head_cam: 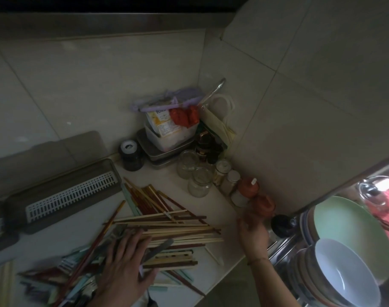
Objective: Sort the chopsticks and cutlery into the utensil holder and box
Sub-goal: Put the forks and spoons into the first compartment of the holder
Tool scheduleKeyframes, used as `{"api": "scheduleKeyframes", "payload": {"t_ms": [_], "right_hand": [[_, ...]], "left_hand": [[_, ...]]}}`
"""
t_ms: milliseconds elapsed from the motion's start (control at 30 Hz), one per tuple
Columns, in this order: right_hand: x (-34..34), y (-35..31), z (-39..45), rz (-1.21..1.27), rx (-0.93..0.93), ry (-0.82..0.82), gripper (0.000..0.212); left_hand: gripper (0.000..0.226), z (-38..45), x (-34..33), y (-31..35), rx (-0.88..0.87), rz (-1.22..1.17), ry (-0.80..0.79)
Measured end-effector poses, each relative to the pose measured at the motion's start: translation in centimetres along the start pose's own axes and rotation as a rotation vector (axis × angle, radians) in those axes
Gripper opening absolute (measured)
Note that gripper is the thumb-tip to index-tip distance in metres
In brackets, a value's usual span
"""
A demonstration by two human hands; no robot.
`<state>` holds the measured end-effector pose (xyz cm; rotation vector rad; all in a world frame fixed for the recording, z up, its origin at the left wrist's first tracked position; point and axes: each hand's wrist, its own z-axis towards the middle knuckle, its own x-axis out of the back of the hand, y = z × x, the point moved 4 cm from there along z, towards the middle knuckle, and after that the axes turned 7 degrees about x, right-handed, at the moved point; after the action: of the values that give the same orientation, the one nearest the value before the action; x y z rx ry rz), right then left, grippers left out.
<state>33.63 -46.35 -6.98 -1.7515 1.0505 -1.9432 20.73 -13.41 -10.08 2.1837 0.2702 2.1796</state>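
Note:
A heap of chopsticks (167, 227), pale wood, dark red and teal, lies spread across the pale counter (162, 185). My left hand (124, 264) lies flat on the heap with fingers spread, touching the sticks and a grey handle (160, 248). Forks and other cutlery (82, 286) lie tangled at the lower left. My right hand (253, 231) hovers blurred over the counter's right edge, fingers relaxed, holding nothing. A grey box (18, 209) with a white slotted insert (71, 196) sits at the left, its lid (45, 151) leaning on the wall behind.
Glass jars (198, 180), spice bottles with red caps (249, 187) and a black jar (131, 155) crowd the corner with stacked tins and a plastic tub (167, 136). Stacked bowls (344, 269) and a green plate (348, 231) stand at the right.

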Motion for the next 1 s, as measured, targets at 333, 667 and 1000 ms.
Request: {"api": "scheduleKeyframes", "payload": {"t_ms": [333,667,1000], "right_hand": [[0.9,-3.2,-2.2,-0.050,0.313,-0.052,0.015],[-10.1,-13.6,-13.0,-0.151,1.161,-0.588,0.011],[-15.0,-14.6,-14.6,-0.342,1.311,-0.683,0.017]], "left_hand": [[0.073,-0.1,0.2,0.0,-0.011,-0.022,0.005],[0.042,-3.4,2.5,-3.2,0.113,-0.162,0.067],[0.031,-10.9,4.0,-9.3,0.338,-0.212,0.183]]}}
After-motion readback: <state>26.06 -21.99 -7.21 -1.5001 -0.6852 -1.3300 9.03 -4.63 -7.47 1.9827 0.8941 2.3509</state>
